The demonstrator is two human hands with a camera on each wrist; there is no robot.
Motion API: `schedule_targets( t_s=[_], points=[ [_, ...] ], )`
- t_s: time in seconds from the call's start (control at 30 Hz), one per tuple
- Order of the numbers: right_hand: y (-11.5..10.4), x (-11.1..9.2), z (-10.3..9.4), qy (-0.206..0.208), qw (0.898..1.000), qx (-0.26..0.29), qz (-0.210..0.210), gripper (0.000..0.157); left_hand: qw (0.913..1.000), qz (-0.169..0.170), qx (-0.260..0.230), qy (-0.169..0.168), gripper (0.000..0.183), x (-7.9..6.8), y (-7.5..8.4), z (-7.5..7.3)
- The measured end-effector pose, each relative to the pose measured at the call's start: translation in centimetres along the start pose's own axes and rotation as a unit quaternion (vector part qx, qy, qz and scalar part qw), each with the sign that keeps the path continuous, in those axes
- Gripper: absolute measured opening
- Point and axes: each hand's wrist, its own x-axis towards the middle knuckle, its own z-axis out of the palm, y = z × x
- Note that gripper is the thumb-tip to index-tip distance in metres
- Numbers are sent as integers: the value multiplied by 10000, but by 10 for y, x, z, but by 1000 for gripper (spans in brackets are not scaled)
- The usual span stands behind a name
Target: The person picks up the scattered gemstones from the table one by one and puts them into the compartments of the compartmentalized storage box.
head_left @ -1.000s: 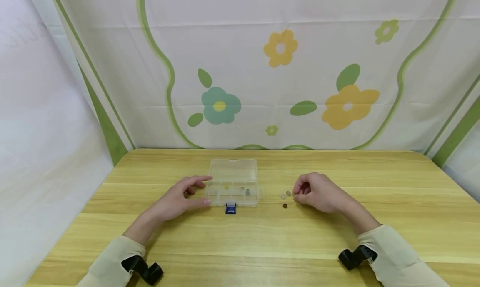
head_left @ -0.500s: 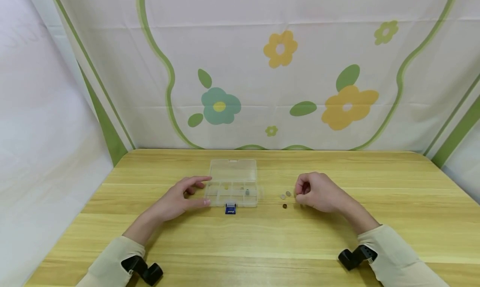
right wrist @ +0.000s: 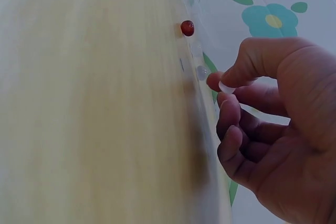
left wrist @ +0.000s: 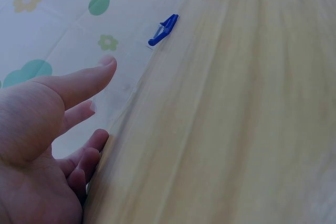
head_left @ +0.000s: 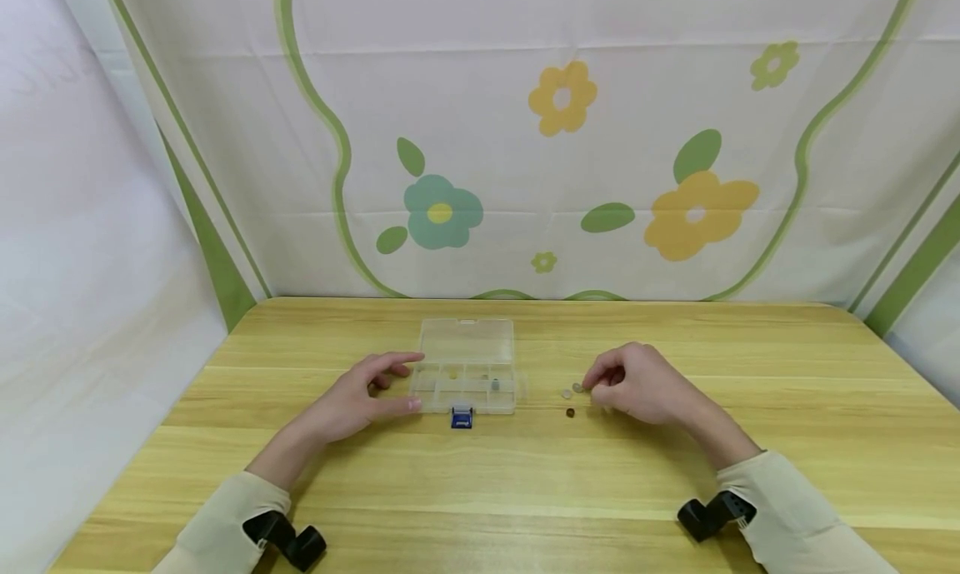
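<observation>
A clear plastic compartment box (head_left: 490, 407) lies with its lid raised; small pieces sit in some compartments. My left hand (head_left: 341, 403) is spread at the box's left side, thumb and index finger extended along it; firm contact cannot be told. To the right of the box, my right hand (head_left: 637, 386) pinches a small whitish translucent piece (right wrist: 226, 88) between thumb and fingers. Its fingertips are close to two pale flat pieces (head_left: 566, 394) on the table. A dark red-brown bead (head_left: 570, 412) lies nearer me, shiny and round in the right wrist view.
The box's blue latch (head_left: 462, 418) hangs off its front edge. Wooden table (head_left: 480, 482) surrounds everything, with a flowered cloth (head_left: 487, 141) hanging behind its back edge. Black wrist cameras (head_left: 705, 517) stick out from both sleeves.
My right hand drew back slightly to the right, then came left again with its index finger reaching toward the pale pieces. The left hand and the box have stayed put.
</observation>
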Motion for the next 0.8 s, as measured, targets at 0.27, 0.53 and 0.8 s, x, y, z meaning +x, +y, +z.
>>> schedule_targets(
  t_s=[0.27,0.53,0.8],
  points=[
    [-3,-1,-2,183,9998,26,-56,12,10000,3,16,2,66,0,-1,0],
    [-6,-3,-3,379,9990,144,-186,13,10000,-3,7,3,66,1,-1,0],
    [-12,-3,-1,651,9967,339,-347,14,10000,35,21,14,66,1,-2,0]
  ],
)
